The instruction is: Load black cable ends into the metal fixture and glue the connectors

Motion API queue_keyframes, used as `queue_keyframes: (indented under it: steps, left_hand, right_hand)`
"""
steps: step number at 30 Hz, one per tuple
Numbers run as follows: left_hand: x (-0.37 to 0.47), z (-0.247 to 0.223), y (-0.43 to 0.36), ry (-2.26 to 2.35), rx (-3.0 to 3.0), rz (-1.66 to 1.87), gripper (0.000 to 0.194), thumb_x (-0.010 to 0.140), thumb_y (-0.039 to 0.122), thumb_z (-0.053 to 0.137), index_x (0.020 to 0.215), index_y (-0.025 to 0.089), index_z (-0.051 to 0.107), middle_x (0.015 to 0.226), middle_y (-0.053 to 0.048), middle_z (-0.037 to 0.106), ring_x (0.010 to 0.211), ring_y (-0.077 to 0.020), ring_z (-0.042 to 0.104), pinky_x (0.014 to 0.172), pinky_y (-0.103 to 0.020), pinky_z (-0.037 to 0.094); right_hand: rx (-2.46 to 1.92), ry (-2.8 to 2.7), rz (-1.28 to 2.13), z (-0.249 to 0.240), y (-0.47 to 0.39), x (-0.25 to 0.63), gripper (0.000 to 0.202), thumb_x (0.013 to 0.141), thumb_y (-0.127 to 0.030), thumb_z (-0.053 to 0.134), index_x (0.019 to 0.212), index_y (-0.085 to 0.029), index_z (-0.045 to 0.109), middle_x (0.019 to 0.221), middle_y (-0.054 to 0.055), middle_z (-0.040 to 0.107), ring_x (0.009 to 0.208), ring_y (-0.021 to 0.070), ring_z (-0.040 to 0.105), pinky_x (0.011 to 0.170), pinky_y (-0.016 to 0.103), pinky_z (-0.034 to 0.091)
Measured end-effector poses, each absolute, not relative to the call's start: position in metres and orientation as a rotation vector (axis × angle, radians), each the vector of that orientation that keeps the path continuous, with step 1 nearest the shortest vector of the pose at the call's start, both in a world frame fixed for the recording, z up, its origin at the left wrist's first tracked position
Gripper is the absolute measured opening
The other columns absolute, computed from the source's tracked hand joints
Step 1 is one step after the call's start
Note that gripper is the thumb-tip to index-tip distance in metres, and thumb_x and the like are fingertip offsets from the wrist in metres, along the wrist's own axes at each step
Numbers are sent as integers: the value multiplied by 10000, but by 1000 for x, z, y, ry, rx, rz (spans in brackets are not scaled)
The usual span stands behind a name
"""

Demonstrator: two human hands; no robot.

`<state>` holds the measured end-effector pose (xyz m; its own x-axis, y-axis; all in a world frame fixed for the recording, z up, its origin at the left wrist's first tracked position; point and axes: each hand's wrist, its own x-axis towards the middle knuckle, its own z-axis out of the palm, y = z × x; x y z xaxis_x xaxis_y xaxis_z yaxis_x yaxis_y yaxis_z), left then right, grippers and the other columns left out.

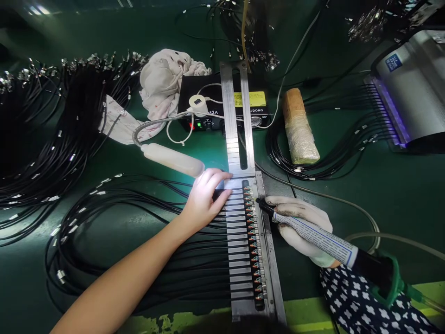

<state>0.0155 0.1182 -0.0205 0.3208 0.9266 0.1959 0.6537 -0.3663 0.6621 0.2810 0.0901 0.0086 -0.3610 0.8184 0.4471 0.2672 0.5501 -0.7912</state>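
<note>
A metal fixture (pixel 238 260) holds a row of black cables side by side, their stripped ends and small connectors in a dark slot. My bare left hand (pixel 205 197) rests on the fixture's upper left edge, thumb and fingertips apart on its surface near the top cables. In my gloved right hand (pixel 304 225) is a syringe (pixel 316 236) with a printed label and a green cap with a hose. Its dark tip is at the fixture's right rail, beside the upper connectors. A white lamp (pixel 174 159) shines just above my left hand.
Behind the fixture stands a black dispenser box (pixel 208 109) with a cloth (pixel 167 81) beside it. Cable bundles (pixel 79 102) lie at the left. At the right are a wrapped roll (pixel 301 127) and a silver UV unit (pixel 413 88) with purple light. Hoses cross the green table (pixel 327 185).
</note>
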Motion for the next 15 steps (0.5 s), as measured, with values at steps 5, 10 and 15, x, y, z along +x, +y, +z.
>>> queue_keyframes:
  steps: [5,10,15]
  left_hand:
    - [16,-20,118,1396,2126,773,260,949,247,546,1206,209,562,1157,-86,603,1114,-239,550,975,-405,443]
    - [16,-20,118,1395,2125,786,260,946,240,552,1202,199,566,1152,-89,601,1105,-238,548,971,-408,443]
    - [16,-20,118,1398,2119,775,268,947,245,553,1212,205,565,1156,-92,598,1097,-238,548,957,-409,451]
  right_hand:
    - [-880,-1910,716,16,81,287,241,805,-151,697,1039,-204,677,1109,109,746,980,256,734,833,367,639]
    - [-844,-1956,702,9,78,287,210,814,-169,692,1023,-191,672,1088,105,751,955,240,741,821,346,638]
    - [-850,-1963,740,3,81,285,210,813,-164,698,1020,-187,674,1105,104,743,970,227,734,853,339,629]
